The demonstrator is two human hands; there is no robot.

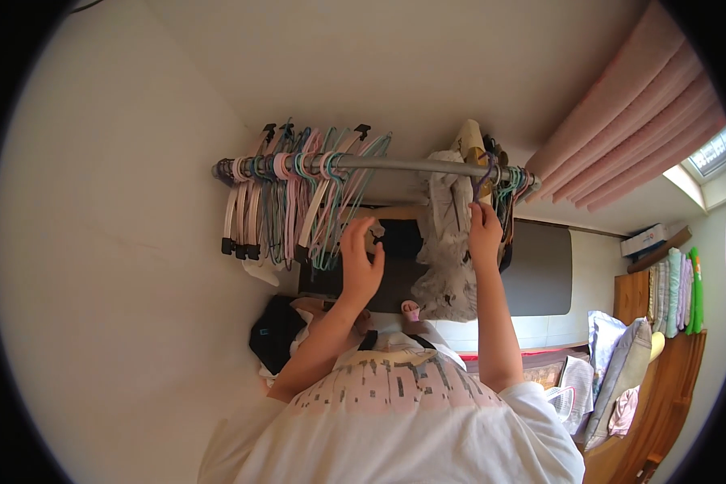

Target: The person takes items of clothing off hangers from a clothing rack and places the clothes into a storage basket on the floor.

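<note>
Purple hanger point(482, 179) was in R hand point(484, 230), up at metal rail point(395, 163)

R fingers were clamped on hanger nr rail's R end; couldn't tell if its hook sat on the rail. Grey fluffy garment point(448, 250) hung just L of it, teal hangers point(511, 185) to the R. L hand point(361, 262) was raised, fingers apart, nr a bunch of pink & teal-ish hangers point(289, 214). Pink curtain point(621, 113) hung far R.

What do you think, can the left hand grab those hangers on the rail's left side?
Probably yes: the left hand is raised and open beside the hangers, and nothing seems to block the way, though depth is hard to judge.
</note>
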